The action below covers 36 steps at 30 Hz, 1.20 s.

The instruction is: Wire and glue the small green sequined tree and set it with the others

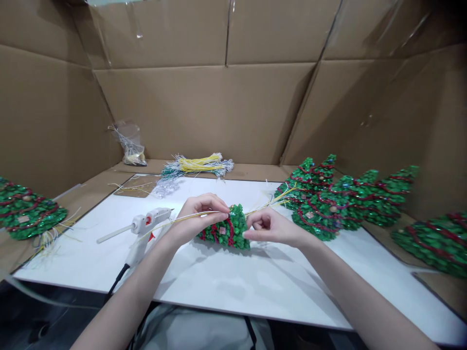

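Note:
A small green tinsel Christmas tree [239, 226] with red garland lies on its side on the white board, its base toward my right hand. My left hand [199, 216] is closed in a pinch on thin yellow and white wires [189, 215], which trail left across my wrist. Its fingertips are at the tree's upper side. My right hand [272, 226] is closed beside the base, its fingers curled and close to the green tinsel; whatever they may hold cannot be made out. More yellow and white wires [286, 195] stick out behind that hand.
A white glue gun [148, 223] with a glue stick lies left of my left hand. Several finished trees [321, 209] stand at the right, another tree [27, 209] at the left. Wire bundles [200, 164] and a clear bag [132, 146] sit along the cardboard wall [189, 112].

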### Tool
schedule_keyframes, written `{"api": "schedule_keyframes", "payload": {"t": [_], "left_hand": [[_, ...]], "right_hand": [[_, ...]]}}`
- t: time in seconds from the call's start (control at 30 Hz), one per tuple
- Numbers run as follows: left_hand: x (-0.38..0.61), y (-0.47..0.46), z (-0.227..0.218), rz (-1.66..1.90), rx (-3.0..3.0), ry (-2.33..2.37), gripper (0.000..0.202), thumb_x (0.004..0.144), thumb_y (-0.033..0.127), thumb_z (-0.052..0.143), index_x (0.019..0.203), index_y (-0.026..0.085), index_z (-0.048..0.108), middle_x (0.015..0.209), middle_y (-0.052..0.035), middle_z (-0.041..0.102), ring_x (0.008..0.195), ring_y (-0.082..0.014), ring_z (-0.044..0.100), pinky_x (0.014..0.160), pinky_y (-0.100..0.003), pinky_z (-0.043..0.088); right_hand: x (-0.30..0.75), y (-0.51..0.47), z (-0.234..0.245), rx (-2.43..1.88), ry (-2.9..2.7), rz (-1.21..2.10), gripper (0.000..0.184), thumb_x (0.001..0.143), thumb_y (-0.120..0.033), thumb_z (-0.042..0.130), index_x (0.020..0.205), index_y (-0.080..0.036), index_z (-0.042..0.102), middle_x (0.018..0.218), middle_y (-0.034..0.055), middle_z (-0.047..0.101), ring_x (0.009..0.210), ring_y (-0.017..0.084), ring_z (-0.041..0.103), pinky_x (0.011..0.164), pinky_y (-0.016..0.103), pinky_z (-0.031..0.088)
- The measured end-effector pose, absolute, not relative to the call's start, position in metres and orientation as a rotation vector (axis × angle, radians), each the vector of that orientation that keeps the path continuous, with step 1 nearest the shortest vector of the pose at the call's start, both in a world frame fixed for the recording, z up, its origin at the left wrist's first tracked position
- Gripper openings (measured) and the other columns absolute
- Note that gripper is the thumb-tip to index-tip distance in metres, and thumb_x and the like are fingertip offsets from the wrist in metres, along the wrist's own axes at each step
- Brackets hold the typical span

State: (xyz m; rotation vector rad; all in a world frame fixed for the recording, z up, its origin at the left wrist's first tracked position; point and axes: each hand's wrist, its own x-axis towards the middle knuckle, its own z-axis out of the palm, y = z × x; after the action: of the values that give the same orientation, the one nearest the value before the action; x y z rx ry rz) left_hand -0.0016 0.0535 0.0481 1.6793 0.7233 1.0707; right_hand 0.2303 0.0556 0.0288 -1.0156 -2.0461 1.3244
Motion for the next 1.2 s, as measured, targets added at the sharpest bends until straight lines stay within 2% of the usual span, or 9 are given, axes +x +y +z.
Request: {"api": "schedule_keyframes", "payload": {"t": [0.17,0.3,0.4,0.6,0.8,0.93,1.1,1.2], "left_hand": [[-0.001,0.051,0.05,1.054,1.664,0.793,0.012,0.075,0.024,0.07,0.076,0.013,0.066,0.082,-0.0039,0.065,0.076,-0.0132,0.06,0.068,-0.022,0.048],[0.0,0.049,0.049,1.032,1.7,0.815,0.014,0.074,0.026,0.071,0.076,0.013,0.066,0.082,-0.0043,0.065,0.073,-0.013,0.061,0.067,-0.023,0.049],[0.001,0.049,0.047,1.012,1.729,0.801,0.015,0.073,0.027,0.071,0.075,0.013,0.067,0.085,-0.006,0.066,0.076,-0.0148,0.062,0.068,-0.025,0.051],[0.001,0.05,0.046,1.001,1.748,0.794,0.013,0.075,0.025,0.07,0.075,0.013,0.065,0.085,-0.0051,0.065,0.075,-0.0132,0.06,0.067,-0.023,0.049],[0.001,0.048,0.049,0.998,1.753,0.8,0.013,0.075,0.025,0.069,0.076,0.013,0.065,0.085,-0.0052,0.065,0.076,-0.0135,0.06,0.067,-0.023,0.049],[0.001,0.047,0.049,1.019,1.748,0.817,0.014,0.075,0.026,0.07,0.074,0.013,0.064,0.084,-0.0052,0.065,0.076,-0.0138,0.06,0.068,-0.023,0.049],[0.001,0.049,0.046,1.062,1.731,0.776,0.015,0.074,0.025,0.07,0.072,0.013,0.061,0.082,-0.0042,0.063,0.076,-0.0136,0.06,0.068,-0.023,0.048],[0.001,0.05,0.045,1.065,1.744,0.755,0.014,0.075,0.024,0.07,0.072,0.013,0.061,0.081,-0.0039,0.063,0.074,-0.0122,0.059,0.066,-0.022,0.048]], "right_hand": [[0.24,0.058,0.033,-0.972,-1.75,1.503,0.04,0.079,-0.05,0.063,0.065,-0.012,0.062,0.041,-0.0102,0.021,0.038,0.004,0.014,0.039,0.024,0.007],[0.241,0.058,0.032,-0.76,-1.478,1.645,0.031,0.079,-0.043,0.064,0.071,-0.013,0.065,0.039,-0.0097,0.025,0.037,0.005,0.019,0.038,0.023,0.014],[0.237,0.058,0.031,-0.77,-1.486,1.652,0.028,0.078,-0.04,0.065,0.076,-0.013,0.066,0.041,-0.009,0.028,0.039,0.006,0.023,0.039,0.022,0.018],[0.235,0.059,0.03,-1.027,-1.66,1.475,0.039,0.079,-0.052,0.061,0.072,-0.014,0.058,0.042,-0.0092,0.03,0.039,0.005,0.024,0.039,0.021,0.019],[0.228,0.056,0.029,-1.027,-1.896,1.52,0.05,0.079,-0.062,0.055,0.06,-0.018,0.039,0.045,-0.0091,0.03,0.04,0.005,0.028,0.041,0.022,0.017],[0.223,0.055,0.024,-0.992,-1.805,1.631,0.047,0.075,-0.059,0.062,0.064,-0.017,0.043,0.05,-0.0092,0.03,0.041,0.004,0.027,0.04,0.022,0.017],[0.221,0.057,0.014,-0.942,-1.576,1.748,0.047,0.073,-0.054,0.067,0.062,-0.018,0.039,0.048,-0.0117,0.019,0.04,0.003,0.015,0.04,0.022,0.011],[0.221,0.058,0.011,-0.93,-1.524,1.745,0.044,0.075,-0.053,0.067,0.064,-0.018,0.042,0.047,-0.0118,0.02,0.04,0.003,0.014,0.039,0.022,0.009]]}}
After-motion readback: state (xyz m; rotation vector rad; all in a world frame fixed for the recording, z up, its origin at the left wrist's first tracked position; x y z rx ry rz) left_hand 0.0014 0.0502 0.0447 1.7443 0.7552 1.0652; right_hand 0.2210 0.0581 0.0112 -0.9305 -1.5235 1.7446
